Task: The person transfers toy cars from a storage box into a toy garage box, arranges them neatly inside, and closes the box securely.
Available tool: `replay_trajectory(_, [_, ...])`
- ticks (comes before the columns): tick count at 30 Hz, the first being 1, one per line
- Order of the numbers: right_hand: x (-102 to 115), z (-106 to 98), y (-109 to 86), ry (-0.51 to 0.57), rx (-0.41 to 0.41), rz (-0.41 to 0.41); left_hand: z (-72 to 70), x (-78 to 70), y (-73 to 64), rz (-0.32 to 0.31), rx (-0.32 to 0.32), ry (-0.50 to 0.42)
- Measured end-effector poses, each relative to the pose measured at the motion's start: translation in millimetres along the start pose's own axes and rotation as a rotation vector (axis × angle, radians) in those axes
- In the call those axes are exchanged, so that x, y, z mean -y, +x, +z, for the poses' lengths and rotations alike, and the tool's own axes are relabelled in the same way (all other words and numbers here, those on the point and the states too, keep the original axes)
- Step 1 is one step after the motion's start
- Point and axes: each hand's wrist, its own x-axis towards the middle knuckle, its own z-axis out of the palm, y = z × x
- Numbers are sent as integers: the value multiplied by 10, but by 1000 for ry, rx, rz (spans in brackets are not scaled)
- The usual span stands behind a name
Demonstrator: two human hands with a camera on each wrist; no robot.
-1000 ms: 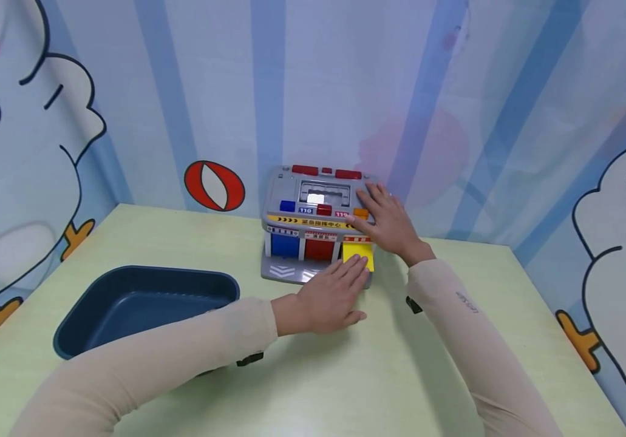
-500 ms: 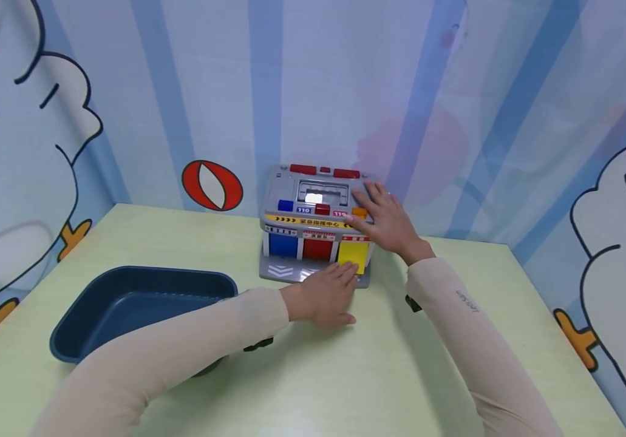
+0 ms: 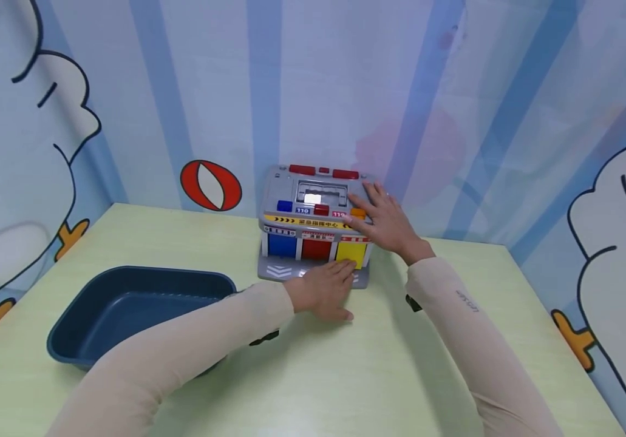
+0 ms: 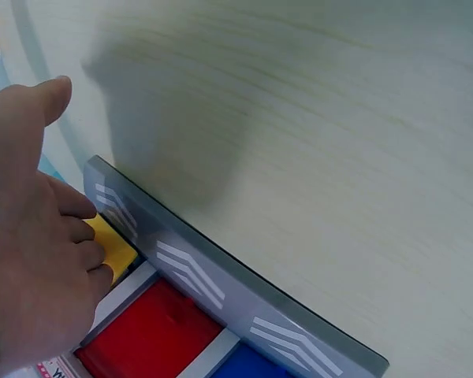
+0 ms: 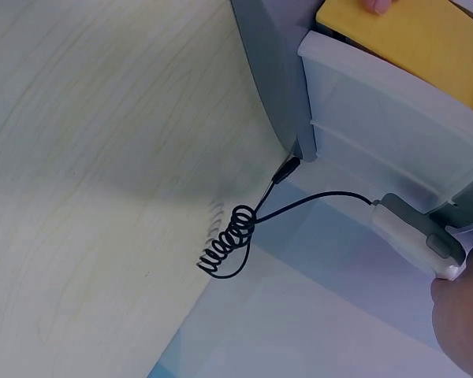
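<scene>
A grey toy emergency station (image 3: 282, 189) stands at the back of the table, with blue (image 3: 282, 245), red (image 3: 316, 249) and yellow (image 3: 351, 252) garage doors, all down. My left hand (image 3: 326, 292) touches the lower part of the yellow door with its fingertips, its thumb held apart. In the left wrist view those fingers (image 4: 83, 230) cover part of the yellow panel. My right hand (image 3: 388, 226) rests spread on the roof's right end, beside the orange button (image 3: 357, 213). The right wrist view shows a thumb or finger near a handset (image 5: 419, 235) on the toy's side.
A dark blue bin (image 3: 165, 276) sits on the table (image 3: 378, 388) at left, partly behind my left forearm. A coiled black cord (image 5: 235, 228) runs from the toy to the handset. A printed curtain (image 3: 318, 91) hangs close behind the toy.
The yellow door, tilted outward a second ago, has swung down to near upright. My left hand has moved slightly lower and left with it. The right hand stays on the roof.
</scene>
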Motion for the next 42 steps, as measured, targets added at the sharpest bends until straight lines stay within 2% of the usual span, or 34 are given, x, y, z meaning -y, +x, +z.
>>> replay_trajectory(9, [1,-8,-12,14,11,4,21,-15,39,-18,31,17])
replay_trajectory(42, [3,-8,-21,9,2,-8,66,23,83,-28,16,-35])
